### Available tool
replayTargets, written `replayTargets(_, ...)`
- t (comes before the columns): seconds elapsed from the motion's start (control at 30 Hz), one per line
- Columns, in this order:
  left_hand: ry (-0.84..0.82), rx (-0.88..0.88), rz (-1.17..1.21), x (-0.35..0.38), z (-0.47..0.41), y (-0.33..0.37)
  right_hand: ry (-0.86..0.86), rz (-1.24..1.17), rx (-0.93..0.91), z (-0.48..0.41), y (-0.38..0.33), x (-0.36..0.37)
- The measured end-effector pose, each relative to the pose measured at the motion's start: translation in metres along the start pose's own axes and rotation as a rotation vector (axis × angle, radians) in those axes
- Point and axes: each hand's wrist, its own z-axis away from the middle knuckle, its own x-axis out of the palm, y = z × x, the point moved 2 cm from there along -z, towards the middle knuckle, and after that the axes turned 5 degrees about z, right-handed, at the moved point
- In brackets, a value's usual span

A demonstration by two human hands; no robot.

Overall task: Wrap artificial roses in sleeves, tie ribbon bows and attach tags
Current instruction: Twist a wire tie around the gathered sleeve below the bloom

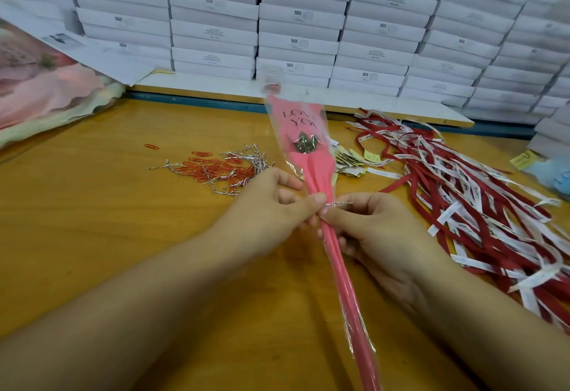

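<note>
A pink sleeve (311, 159) printed "LOVE YOU", with clear plastic edges, holds an artificial rose whose green leaves (303, 144) show through. It points away from me over the wooden table (123, 236). My left hand (277, 205) grips the sleeve's narrow neck from the left, thumb on top. From the right, my right hand (367, 224) pinches a silver twist tie (337, 204) at that same neck. The sleeve's long tail runs down toward me between my forearms.
Red paper clips and silver twist ties (222, 168) lie in a heap to the left. Small yellow tags (354, 159) sit behind the sleeve. Red and white ribbons (462, 193) sprawl at right. Stacked white boxes (296, 27) wall off the back; a pink bag (46, 88) lies far left.
</note>
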Motion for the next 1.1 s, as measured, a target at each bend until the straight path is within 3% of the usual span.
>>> replayTargets(0.43,0.051,0.072,-0.015,-0.003,0.0002,-0.0064,0.02,-0.025,-0.007,0.0007,0.0006,-0.0012)
replayTargets(0.8,0.099,0.18,-0.221,-0.0017,0.0015,-0.0038,0.002,-0.068,0.002,-0.0012,0.001,-0.0005)
replayTargets(1.1,-0.009,0.021,0.136,-0.0051,0.0062,-0.0023,-0.084,0.076,-0.041,0.0019,-0.0034,-0.007)
